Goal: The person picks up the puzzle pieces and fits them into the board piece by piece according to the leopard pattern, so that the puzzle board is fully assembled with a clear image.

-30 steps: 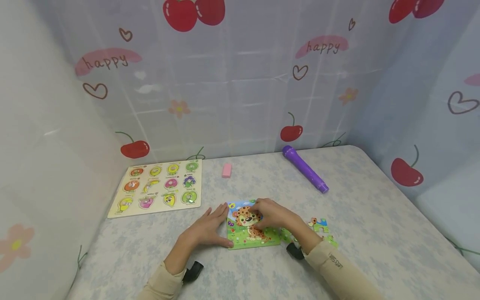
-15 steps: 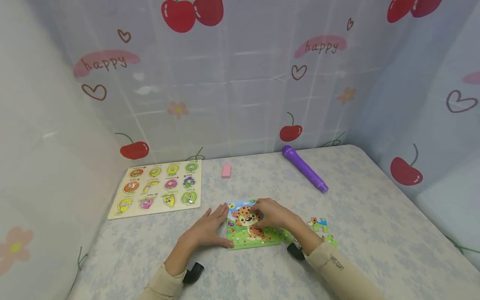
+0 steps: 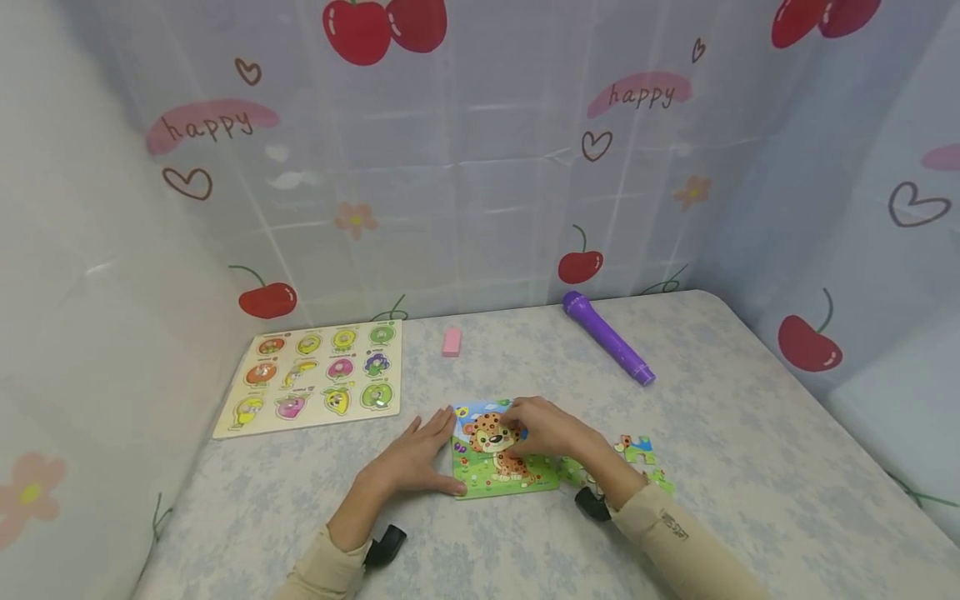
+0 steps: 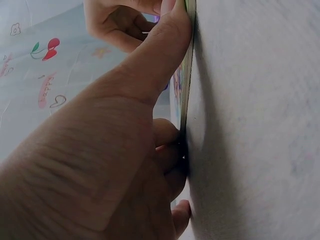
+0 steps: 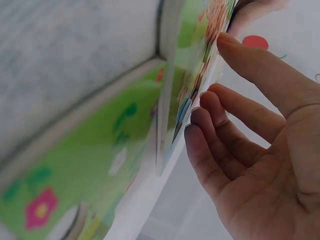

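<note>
A square leopard jigsaw puzzle (image 3: pixel 510 471), green below and blue above, lies flat on the table. My left hand (image 3: pixel 411 461) rests at its left side, fingers extended by the upper left corner and thumb on the lower left corner. Over the puzzle's right part, my right hand (image 3: pixel 553 429) has its fingertips down on the picture, covering the upper right section. In the right wrist view its thumb (image 5: pixel 250 57) and bent fingers (image 5: pixel 220 135) stand apart at the puzzle's face, with no piece showing between them. Loose puzzle pieces (image 3: pixel 640 450) lie beside the right forearm, partly hidden by it.
At the back left lies a wooden fruit peg board (image 3: pixel 318 383). A pink block (image 3: pixel 452 342) sits behind the puzzle, and a purple toy microphone (image 3: pixel 609 337) lies at the back right. Cherry-printed curtains (image 3: pixel 480 200) enclose the table's back and sides.
The head view has shifted very slightly. Both hands keep their places on the puzzle, and the loose pieces lie as before.
</note>
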`<state>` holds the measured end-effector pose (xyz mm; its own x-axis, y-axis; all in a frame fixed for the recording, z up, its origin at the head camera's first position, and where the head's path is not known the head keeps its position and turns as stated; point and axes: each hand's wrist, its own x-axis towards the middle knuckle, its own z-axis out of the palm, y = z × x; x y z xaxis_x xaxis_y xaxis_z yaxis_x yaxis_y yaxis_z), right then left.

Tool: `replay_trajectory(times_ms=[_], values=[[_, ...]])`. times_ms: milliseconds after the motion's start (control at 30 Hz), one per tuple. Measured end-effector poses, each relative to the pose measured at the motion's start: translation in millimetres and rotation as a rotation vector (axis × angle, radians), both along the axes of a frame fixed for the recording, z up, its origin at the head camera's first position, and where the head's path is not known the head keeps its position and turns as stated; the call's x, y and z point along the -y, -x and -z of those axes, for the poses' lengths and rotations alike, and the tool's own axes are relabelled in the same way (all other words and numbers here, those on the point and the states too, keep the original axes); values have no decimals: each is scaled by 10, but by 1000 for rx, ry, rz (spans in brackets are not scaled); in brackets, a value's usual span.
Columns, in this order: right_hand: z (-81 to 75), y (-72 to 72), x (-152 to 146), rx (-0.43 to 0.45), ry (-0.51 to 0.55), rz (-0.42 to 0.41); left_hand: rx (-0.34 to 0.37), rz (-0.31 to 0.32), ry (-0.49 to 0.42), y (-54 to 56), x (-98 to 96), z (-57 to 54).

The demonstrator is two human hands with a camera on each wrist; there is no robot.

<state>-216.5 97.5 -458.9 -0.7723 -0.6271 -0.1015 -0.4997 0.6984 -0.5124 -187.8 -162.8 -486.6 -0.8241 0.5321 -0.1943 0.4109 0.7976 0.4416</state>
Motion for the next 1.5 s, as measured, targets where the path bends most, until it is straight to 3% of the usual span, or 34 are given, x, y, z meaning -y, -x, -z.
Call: replay_trajectory(times_ms=[467,900,1233,1500], values=[[-35,-58,-236,-2,-41,42,3,-9,-5,-12,22,0],[-102,-170,-851,-8,-89,209,5,-3,-2,-7,19,-20],[-66,-307,-1367,14,-31,258,0,3,2,11,4,-23],[-54,-373,-1601,70,-66,342,0,1,4,5,8,0]])
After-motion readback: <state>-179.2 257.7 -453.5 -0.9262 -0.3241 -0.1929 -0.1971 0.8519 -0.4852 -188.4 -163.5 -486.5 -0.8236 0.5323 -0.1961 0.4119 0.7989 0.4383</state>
